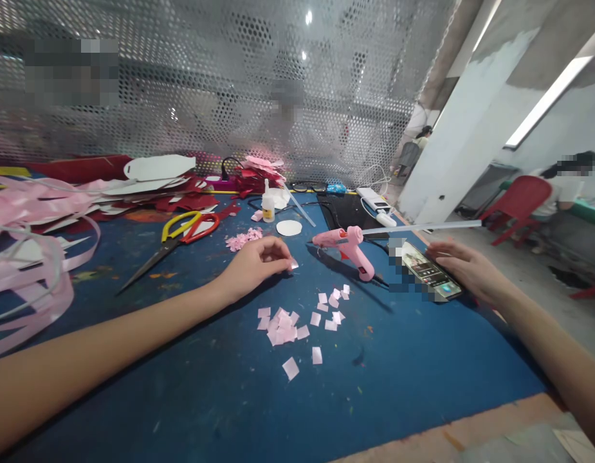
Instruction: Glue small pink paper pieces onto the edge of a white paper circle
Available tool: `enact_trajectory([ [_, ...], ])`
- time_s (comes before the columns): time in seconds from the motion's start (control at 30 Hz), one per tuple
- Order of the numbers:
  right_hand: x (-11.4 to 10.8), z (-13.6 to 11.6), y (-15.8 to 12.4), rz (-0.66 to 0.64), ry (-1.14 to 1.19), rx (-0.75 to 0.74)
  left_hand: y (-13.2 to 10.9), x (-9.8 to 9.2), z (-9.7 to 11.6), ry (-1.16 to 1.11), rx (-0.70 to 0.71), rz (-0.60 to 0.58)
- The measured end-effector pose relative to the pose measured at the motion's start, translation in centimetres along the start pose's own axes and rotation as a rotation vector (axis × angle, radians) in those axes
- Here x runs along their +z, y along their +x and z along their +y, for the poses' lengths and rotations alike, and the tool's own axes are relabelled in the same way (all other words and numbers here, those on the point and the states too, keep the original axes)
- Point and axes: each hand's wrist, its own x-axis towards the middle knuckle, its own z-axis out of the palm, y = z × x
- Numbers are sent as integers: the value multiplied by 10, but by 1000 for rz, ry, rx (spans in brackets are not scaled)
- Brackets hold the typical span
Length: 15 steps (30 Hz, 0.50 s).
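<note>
Pale pink piece [294, 264] pinched between thumb and finger of the left hand [258, 265], well in from the blue bench's [205, 399] front edge, right hand [471, 269] fingers extended, at the phone [433, 273] near the right edge

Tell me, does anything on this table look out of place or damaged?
Nothing looks clearly damaged. The pink ribbons lie tangled at the left, the blue tabletop bears orange smudges, and small pink squares lie scattered near the middle. A long stick juts oddly far behind the pink glue gun.
</note>
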Motion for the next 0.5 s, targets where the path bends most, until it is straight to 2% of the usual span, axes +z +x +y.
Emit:
enact_trajectory([
  [0.3, -1, 15, 9, -60, -78, -60, -1, 0, 0, 16, 20, -9],
  [0.5, -6, 17, 7, -79, -190, -206, -1, 0, 0, 18, 24, -7],
])
